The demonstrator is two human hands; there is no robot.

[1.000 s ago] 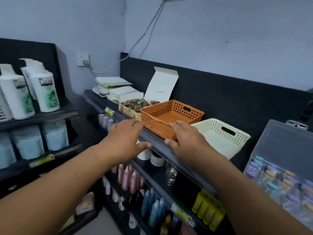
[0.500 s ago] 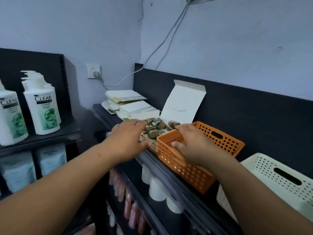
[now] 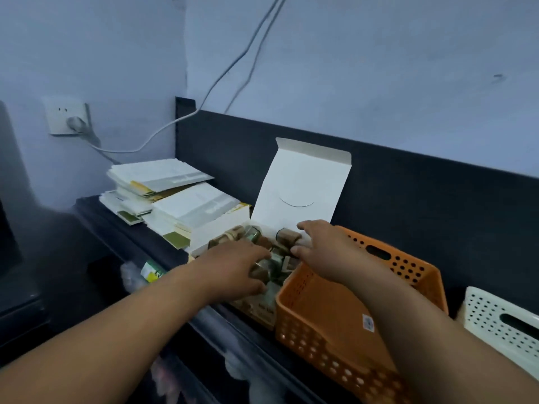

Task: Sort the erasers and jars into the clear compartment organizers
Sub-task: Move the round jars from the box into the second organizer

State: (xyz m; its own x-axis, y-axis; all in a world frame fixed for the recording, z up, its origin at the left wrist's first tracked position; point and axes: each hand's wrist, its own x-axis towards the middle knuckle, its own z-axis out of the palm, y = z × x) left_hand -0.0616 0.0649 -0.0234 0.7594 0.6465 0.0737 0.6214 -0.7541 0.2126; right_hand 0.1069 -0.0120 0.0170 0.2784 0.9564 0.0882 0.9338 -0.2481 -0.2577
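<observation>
A black shelf carries an orange basket, a white basket on its right, and paper stacks on its left. Between the stacks and the orange basket stands an open carton crowded with corked jars. The left hand curls over them, its grip hidden. The right hand hangs over them with fingers spread, holding nothing.

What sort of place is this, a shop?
Probably a small shop or its stockroom: a long black display shelf with a yellow-green label on its front edge, stacks of flat white packets, and an open white cardboard box of small jars beside an orange perforated plastic basket.
</observation>
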